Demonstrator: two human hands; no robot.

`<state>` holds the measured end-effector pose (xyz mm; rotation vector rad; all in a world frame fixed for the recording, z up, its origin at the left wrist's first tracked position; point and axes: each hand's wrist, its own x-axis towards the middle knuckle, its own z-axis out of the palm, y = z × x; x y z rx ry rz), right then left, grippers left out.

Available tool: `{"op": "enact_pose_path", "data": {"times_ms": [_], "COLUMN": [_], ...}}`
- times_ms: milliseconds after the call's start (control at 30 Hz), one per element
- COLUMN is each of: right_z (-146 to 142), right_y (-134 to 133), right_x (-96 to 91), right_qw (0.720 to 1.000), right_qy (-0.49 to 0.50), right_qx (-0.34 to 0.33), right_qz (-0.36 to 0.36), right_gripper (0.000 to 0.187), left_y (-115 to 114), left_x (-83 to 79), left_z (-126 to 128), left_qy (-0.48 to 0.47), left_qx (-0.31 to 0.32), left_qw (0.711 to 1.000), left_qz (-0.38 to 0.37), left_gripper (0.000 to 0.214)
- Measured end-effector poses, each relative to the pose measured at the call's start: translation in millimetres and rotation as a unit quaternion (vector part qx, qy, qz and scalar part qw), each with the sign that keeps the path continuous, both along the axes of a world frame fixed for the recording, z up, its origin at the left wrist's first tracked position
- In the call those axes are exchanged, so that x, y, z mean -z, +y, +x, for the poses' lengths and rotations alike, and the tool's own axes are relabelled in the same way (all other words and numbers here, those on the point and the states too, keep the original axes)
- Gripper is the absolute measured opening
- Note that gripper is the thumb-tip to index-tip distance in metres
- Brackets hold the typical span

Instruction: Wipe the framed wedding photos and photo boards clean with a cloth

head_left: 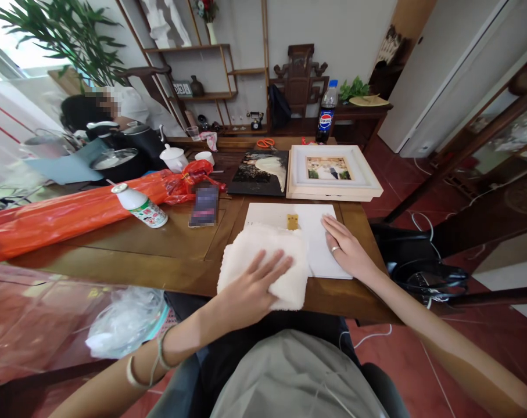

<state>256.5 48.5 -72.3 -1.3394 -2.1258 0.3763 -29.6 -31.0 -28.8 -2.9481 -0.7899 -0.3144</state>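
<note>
Fingers [269,267] spread on cloth [241,251] by the worktop's [333,295] front edge, your left hand [254,285] seems mid-wipe; flat right hand [349,248], fingers together, should next steady the sheet [319,247].

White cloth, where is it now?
In the head view, the cloth lies under the left hand at the near edge of the table, overlapping the left side of the white sheet.

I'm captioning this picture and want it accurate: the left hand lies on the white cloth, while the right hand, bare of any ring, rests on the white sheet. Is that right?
Not quite: the head view shows a ring on the right hand. It does rest on the white sheet, and the left hand lies on the white cloth.
</note>
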Motion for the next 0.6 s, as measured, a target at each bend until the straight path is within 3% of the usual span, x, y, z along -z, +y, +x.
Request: {"op": "enact_pose_path", "data": {"times_ms": [167,467,533,600], "right_z": [-0.3,-0.4,-0.5,-0.6], "right_y": [0.8,-0.7,-0.8,-0.7], "right_x": [0.0,-2.3,-2.7,-3.0], "right_qw": [1.0,1.0,1.0,1.0], "right_qy": [0.015,0.026,0.022,0.017], "right_qx": [0.0,-0.001,0.001,0.001], "right_qz": [0.002,-0.001,-0.003,-0.004], "right_gripper": [0.048,0.047,0.048,0.048], "left_y": [15.6,109.6,114.2,104.4], "left_x": [-12.6,-6.4,-5.2,-4.3], "left_z": [-6.9,-10.2,-10.5,-9.0], "left_qy": [0.025,0.091,0.088,0.086], "left_qx": [-0.013,-0.136,-0.151,-0.144], "left_qw": [0.998,0.986,0.985,0.986], "left_qz": [-0.048,0.007,0.011,0.008], "left_gripper": [0.02,0.029,0.03,0.027]}}
